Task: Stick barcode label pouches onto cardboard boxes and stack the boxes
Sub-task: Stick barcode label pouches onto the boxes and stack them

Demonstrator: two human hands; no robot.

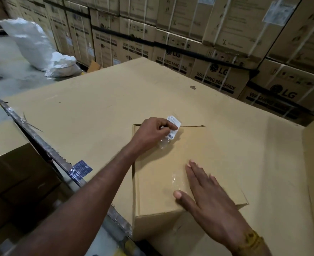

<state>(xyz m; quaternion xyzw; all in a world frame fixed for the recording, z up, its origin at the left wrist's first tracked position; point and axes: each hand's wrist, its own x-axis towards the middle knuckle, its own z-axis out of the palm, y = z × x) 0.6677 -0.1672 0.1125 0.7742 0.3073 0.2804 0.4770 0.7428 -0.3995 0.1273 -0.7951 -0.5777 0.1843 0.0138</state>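
Now your left hand (pixel 153 132) has its fingers clamped on a crinkly clear label pouch (pixel 171 131) over the smooth cardboard box (pixel 158 174). Your right hand (pixel 206 193) lies flat on it, fingers straight and together.

A tall wall of stacked brown cardboard washing-machine cartons (pixel 198 45), bound with black and white straps, runs from ten o'clock round to three o'clock. At ten o'clock, two crumpled white woven plastic sacks (pixel 36 47) lie on the smooth grey concrete floor (pixel 6 61), just beside the cartons. The light is dim and warm, darkening toward the corners.
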